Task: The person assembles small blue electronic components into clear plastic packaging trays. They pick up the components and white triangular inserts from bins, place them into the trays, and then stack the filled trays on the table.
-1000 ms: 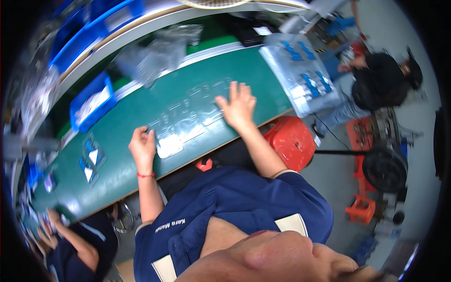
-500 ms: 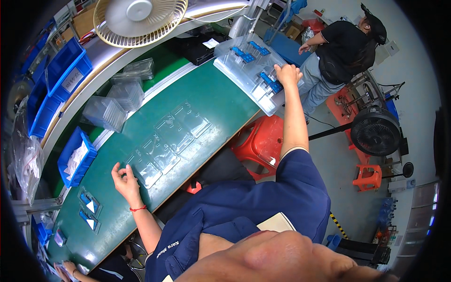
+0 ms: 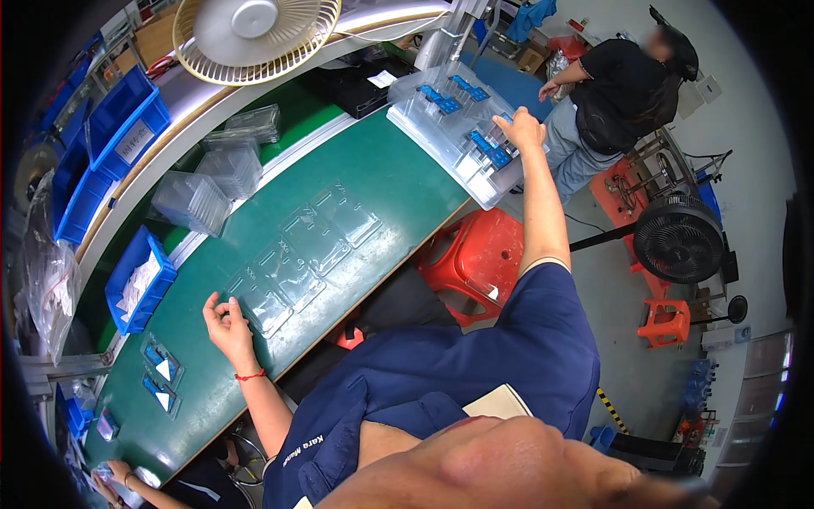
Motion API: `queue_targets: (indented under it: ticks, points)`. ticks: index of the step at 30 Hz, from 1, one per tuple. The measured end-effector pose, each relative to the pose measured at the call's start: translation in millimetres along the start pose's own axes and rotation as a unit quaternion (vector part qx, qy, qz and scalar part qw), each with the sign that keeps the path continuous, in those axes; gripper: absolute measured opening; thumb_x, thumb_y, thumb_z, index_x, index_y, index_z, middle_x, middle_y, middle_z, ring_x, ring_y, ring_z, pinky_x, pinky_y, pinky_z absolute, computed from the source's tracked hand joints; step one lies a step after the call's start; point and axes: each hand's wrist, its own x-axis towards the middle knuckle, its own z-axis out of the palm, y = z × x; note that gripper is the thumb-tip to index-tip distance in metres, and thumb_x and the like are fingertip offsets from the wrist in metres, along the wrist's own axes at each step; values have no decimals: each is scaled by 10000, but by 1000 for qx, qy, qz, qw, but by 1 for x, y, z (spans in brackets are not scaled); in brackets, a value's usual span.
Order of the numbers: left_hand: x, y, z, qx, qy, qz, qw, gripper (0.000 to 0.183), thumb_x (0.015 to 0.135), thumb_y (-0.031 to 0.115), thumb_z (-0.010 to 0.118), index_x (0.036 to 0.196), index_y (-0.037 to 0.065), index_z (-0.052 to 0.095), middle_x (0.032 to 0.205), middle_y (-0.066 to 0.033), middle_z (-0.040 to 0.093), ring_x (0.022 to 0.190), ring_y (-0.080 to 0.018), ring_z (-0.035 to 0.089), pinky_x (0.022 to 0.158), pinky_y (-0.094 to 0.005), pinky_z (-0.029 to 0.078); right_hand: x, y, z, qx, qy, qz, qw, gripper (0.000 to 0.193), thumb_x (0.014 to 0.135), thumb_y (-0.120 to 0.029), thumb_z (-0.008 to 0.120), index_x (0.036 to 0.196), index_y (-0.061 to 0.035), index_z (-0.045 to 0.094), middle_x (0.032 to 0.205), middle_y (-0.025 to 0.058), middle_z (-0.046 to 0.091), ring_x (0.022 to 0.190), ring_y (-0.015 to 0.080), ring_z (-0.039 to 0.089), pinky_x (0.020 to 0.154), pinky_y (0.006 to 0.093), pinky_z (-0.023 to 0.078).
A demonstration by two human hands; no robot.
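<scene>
I watched from afar as the bare right hand (image 3: 522, 131) hung over a translucent plastic tray (image 3: 441, 142), fingers bent; whether they gripped anything I couldn't tell. Just left and bodyward of it lay a slim blue part (image 3: 489, 149), long axis slanting from far left to near right. The left hand (image 3: 229, 331), loosely half-spread and seemingly holding nothing, was well apart, near a clear moulded plastic shell (image 3: 270, 316).
</scene>
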Motion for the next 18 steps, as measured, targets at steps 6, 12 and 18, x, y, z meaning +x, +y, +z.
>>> queue_targets:
  ticks: [6, 12, 18]
  points:
    - [0, -9, 0, -7, 3, 6, 1000, 296, 902, 85, 628, 1169, -8, 543, 768, -11, 579, 494, -37, 481, 425, -192, 384, -48, -40, -26, 31, 47, -78, 995, 574, 715, -575, 722, 895, -30, 694, 801, 200, 690, 832, 352, 683, 719, 468, 525]
    - [-1, -7, -2, -12, -10, -2, 1000, 277, 900, 92, 636, 1146, -9, 559, 773, -11, 582, 492, -37, 484, 439, -195, 390, -73, -53, -8, 29, 44, -104, 993, 674, 715, -646, 678, 834, 16, 722, 1027, 229, 626, 1010, 370, 579, 848, 460, 468]
    - [1, -8, 1, -15, -14, -5, 1000, 282, 898, 99, 644, 1147, -2, 560, 779, -12, 578, 498, -37, 486, 430, -195, 386, -75, -52, -15, 8, 8, -73, 997, 759, 701, -693, 665, 941, 25, 712, 1137, 209, 574, 1110, 350, 499, 946, 453, 381]
